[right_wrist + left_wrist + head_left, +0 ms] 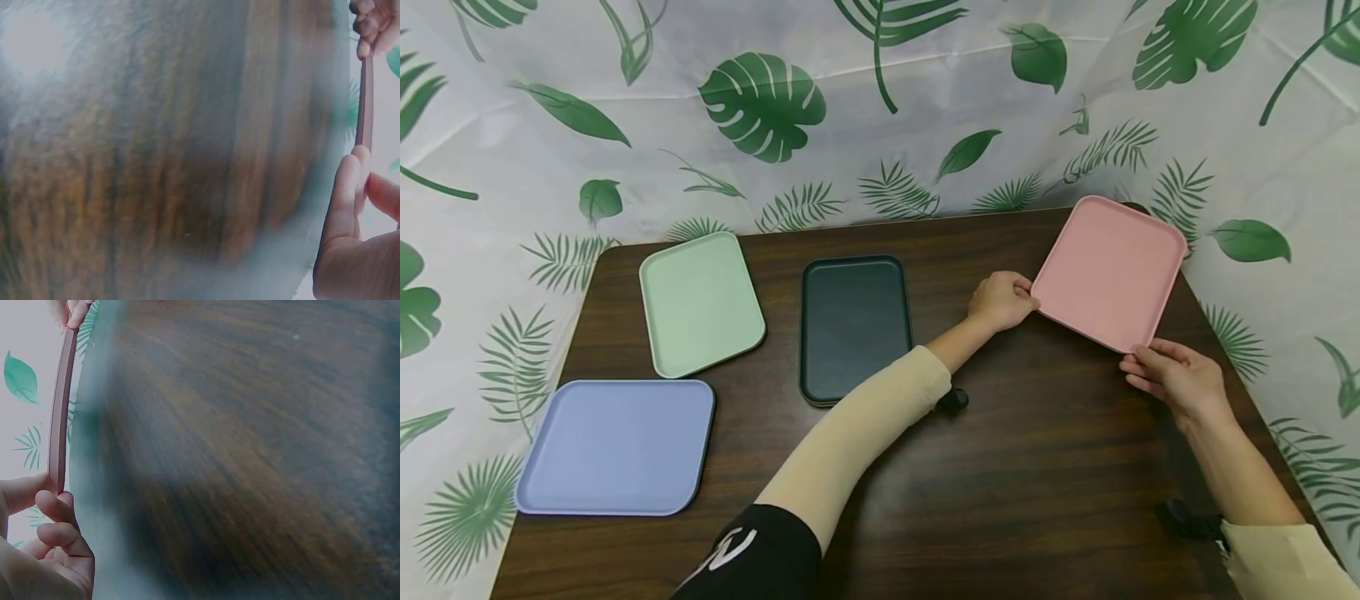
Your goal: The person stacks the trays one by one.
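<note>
A pink rectangular tray (1108,271) with a raised rim is at the far right corner of the table, held by both hands at its near corners. My left hand (1003,300) pinches its near-left corner between thumb and fingers. At the near-right corner, my right hand (1176,379) pinches the rim, thumb on top. In the left wrist view the tray's edge (62,412) shows side-on, with the left hand (53,544) at its lower end. The right wrist view shows the same edge (365,106) above the right hand (356,231).
A dark green tray (853,325) lies mid-table, partly behind the left forearm. To its left are a light green tray (700,304) and a blue tray (617,447). Leaf-patterned cloth (925,108) hangs beyond the dark wooden table (1000,492).
</note>
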`<action>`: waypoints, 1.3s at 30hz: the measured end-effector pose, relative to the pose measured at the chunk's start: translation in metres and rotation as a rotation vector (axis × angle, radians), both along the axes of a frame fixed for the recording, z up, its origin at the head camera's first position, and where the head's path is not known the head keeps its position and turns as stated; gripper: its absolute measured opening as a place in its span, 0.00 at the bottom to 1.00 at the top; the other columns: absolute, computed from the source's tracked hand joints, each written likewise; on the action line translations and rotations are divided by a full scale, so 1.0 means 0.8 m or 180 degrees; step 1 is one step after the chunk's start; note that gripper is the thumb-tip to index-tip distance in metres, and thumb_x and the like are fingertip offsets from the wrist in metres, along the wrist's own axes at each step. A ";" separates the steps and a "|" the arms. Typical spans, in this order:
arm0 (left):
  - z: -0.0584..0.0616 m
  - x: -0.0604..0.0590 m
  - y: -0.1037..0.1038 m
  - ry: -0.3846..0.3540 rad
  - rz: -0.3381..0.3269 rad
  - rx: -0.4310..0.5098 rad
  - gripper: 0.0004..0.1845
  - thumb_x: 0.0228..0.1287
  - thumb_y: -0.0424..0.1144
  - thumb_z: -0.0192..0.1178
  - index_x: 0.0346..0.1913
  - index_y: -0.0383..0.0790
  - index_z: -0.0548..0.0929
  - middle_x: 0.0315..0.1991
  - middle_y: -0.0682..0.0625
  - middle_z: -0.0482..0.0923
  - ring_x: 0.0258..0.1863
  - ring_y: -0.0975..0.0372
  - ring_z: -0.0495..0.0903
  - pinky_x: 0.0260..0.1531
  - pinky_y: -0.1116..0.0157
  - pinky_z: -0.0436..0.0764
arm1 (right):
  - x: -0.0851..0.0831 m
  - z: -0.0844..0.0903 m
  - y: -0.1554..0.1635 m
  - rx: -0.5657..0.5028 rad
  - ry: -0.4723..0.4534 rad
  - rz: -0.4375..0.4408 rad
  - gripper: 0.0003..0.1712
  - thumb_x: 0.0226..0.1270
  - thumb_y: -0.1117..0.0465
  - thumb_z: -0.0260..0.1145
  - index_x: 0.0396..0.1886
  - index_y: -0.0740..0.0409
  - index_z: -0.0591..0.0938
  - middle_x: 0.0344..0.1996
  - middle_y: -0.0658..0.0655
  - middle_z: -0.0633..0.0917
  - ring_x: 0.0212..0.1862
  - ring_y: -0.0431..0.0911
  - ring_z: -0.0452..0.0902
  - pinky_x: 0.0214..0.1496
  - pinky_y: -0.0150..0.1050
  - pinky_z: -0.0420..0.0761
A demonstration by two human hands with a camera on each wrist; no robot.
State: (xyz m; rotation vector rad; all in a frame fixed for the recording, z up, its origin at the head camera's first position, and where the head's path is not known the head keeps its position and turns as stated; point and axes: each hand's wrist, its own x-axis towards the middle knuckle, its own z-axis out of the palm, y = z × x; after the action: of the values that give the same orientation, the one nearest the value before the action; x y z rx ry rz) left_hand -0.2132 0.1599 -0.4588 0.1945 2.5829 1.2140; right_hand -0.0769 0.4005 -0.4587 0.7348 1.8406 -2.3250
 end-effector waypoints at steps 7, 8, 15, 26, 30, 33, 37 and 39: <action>0.004 0.003 -0.015 0.0027 0.0043 0.0133 0.08 0.58 0.45 0.69 0.41 0.53 0.87 0.25 0.67 0.79 0.27 0.73 0.75 0.29 0.72 0.71 | -0.005 0.007 -0.009 -0.0067 0.0122 0.0087 0.12 0.65 0.67 0.68 0.46 0.59 0.78 0.29 0.57 0.88 0.31 0.47 0.87 0.34 0.39 0.84; 0.006 0.004 -0.018 0.0037 0.0046 0.0152 0.08 0.58 0.45 0.69 0.41 0.52 0.87 0.25 0.67 0.79 0.27 0.73 0.75 0.29 0.72 0.71 | -0.005 0.008 -0.011 -0.0079 0.0132 0.0099 0.11 0.65 0.67 0.68 0.45 0.59 0.78 0.29 0.57 0.88 0.31 0.47 0.87 0.34 0.39 0.84; 0.019 0.006 -0.038 0.0212 -0.0025 0.0359 0.09 0.59 0.44 0.69 0.42 0.48 0.87 0.25 0.63 0.79 0.27 0.71 0.76 0.28 0.74 0.72 | -0.008 0.015 -0.023 0.0031 0.0191 0.0191 0.10 0.65 0.67 0.68 0.45 0.59 0.79 0.29 0.57 0.88 0.32 0.46 0.87 0.34 0.39 0.83; 0.033 0.018 -0.082 0.0226 -0.0033 0.0690 0.11 0.60 0.42 0.69 0.43 0.42 0.86 0.27 0.58 0.81 0.27 0.67 0.77 0.30 0.71 0.73 | -0.011 0.030 -0.049 0.0059 0.0386 0.0401 0.11 0.65 0.68 0.67 0.46 0.61 0.78 0.29 0.58 0.88 0.31 0.47 0.87 0.33 0.39 0.83; 0.042 0.025 -0.100 0.0198 0.0013 0.0840 0.11 0.59 0.40 0.70 0.43 0.41 0.86 0.27 0.56 0.81 0.28 0.65 0.77 0.31 0.69 0.73 | -0.011 0.036 -0.063 0.0043 0.0480 0.0470 0.12 0.65 0.69 0.67 0.47 0.63 0.77 0.29 0.58 0.88 0.31 0.47 0.87 0.33 0.39 0.83; 0.048 0.029 -0.114 0.0161 0.0038 0.0980 0.11 0.59 0.39 0.70 0.43 0.40 0.85 0.27 0.55 0.82 0.30 0.64 0.77 0.32 0.68 0.73 | -0.012 0.041 -0.072 -0.0039 0.0548 0.0525 0.13 0.66 0.71 0.66 0.48 0.65 0.75 0.29 0.59 0.88 0.31 0.48 0.87 0.33 0.40 0.83; 0.053 0.035 -0.131 0.0110 0.0060 0.1164 0.11 0.58 0.37 0.70 0.43 0.38 0.85 0.28 0.53 0.82 0.31 0.62 0.77 0.33 0.67 0.72 | -0.014 0.047 -0.083 -0.0079 0.0588 0.0605 0.17 0.66 0.72 0.65 0.51 0.68 0.71 0.29 0.59 0.88 0.31 0.48 0.87 0.33 0.40 0.83; 0.055 0.038 -0.139 0.0083 0.0080 0.1238 0.11 0.58 0.36 0.70 0.43 0.37 0.84 0.28 0.52 0.82 0.32 0.61 0.77 0.34 0.67 0.72 | -0.016 0.050 -0.088 -0.0047 0.0585 0.0650 0.19 0.66 0.72 0.65 0.53 0.69 0.69 0.30 0.58 0.88 0.31 0.48 0.87 0.33 0.39 0.83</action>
State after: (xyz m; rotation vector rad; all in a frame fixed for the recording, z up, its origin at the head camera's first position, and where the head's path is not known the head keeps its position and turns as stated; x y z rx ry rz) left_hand -0.1832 0.0490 -0.4144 0.2572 2.3503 1.7241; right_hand -0.0895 0.3297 -0.4189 0.3219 1.8662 -2.3368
